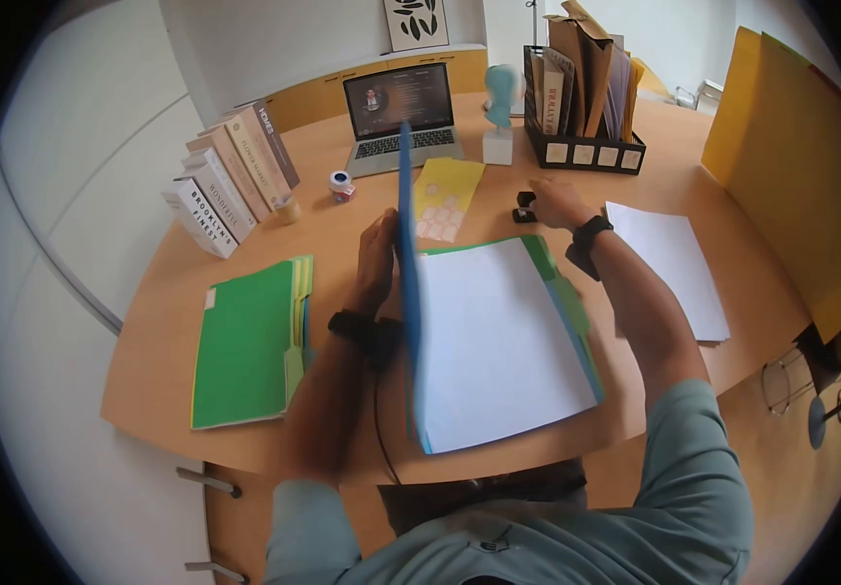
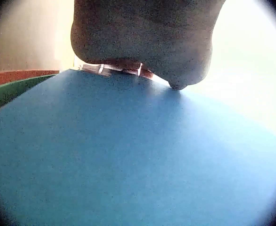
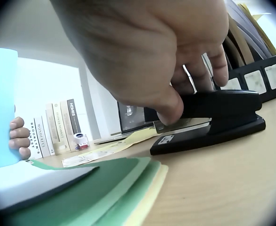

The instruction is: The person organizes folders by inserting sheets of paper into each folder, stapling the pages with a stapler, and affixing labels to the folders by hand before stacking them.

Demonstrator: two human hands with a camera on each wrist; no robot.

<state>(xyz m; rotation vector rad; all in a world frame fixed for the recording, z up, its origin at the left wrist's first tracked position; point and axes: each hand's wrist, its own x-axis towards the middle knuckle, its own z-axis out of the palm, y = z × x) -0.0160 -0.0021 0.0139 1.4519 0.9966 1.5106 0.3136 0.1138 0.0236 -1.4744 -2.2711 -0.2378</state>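
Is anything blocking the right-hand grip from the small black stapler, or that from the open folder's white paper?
Nothing visible blocks the right-hand grip: it holds the small black stapler. Toward the white paper lies only the green folder edge; the upright blue cover stands at the paper's left.

Glares white behind the blue folder [image 2: 128, 150], blurs the forearm [image 1: 325, 419] left of it, curves and darkens at edges.
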